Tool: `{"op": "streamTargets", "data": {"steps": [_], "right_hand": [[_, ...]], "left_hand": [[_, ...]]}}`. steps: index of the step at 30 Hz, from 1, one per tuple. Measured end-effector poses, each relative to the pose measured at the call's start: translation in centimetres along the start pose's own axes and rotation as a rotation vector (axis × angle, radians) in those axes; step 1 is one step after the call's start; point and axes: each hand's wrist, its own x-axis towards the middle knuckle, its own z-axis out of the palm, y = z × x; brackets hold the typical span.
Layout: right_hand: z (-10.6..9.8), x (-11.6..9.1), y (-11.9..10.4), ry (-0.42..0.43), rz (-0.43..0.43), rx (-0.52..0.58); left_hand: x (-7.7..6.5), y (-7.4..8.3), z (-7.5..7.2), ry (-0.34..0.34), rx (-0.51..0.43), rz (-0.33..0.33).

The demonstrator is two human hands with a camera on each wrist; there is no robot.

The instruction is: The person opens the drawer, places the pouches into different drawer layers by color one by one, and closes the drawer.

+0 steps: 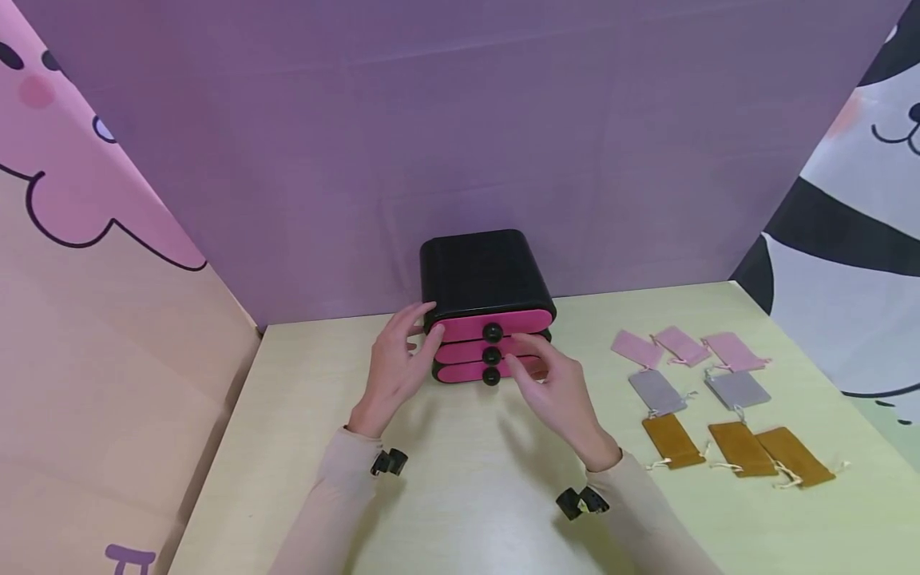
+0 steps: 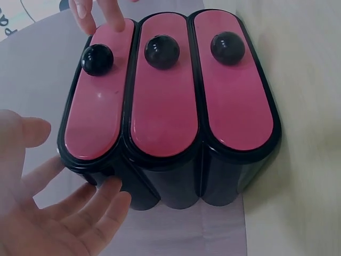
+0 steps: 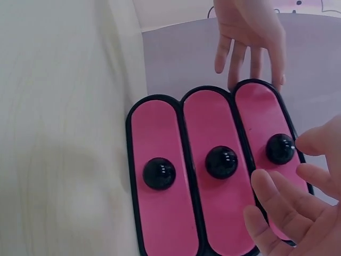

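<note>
A small black drawer unit (image 1: 481,271) stands against the back cloth, with three pink drawer fronts stacked and pushed in. Each front carries a round black knob, such as the top knob (image 3: 280,149), the middle knob (image 3: 221,162) and the bottom knob (image 3: 159,173). My left hand (image 1: 399,363) is at the unit's left side, fingers spread along the black side wall near the top. Loosely bent, the fingers of my right hand (image 1: 557,387) hover at the right part of the fronts, with one fingertip close beside the top knob. Neither hand grips anything.
On the right side of the table (image 1: 309,479) lie drawstring pouches in rows: pink pouches (image 1: 683,346) at the back, grey pouches (image 1: 657,392) in the middle, brown pouches (image 1: 672,441) in front. A purple cloth (image 1: 460,136) hangs behind; printed panels flank both sides.
</note>
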Motion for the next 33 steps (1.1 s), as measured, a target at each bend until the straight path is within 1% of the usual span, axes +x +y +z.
{"op": "streamTargets", "data": {"steps": [7, 11, 16, 22, 33], "right_hand": [[1.3, 0.9, -0.1, 0.025, -0.01, 0.048], [1.9, 1.4, -0.5, 0.031, 0.005, 0.045], [2.6, 1.9, -0.5, 0.044, 0.016, 0.032], [3.0, 2.1, -0.2, 0.076, 0.028, 0.061], [3.1, 2.0, 0.1, 0.05, 0.051, 0.059]], "left_hand": [[1.0, -0.4, -0.1, -0.025, -0.032, -0.033], [1.2, -0.6, 0.0, -0.033, -0.044, -0.062], [1.3, -0.7, 0.2, -0.029, -0.064, -0.083], [1.3, -0.7, 0.1, -0.043, -0.088, -0.09], [1.3, -0.8, 0.1, -0.046, -0.082, -0.118]]}}
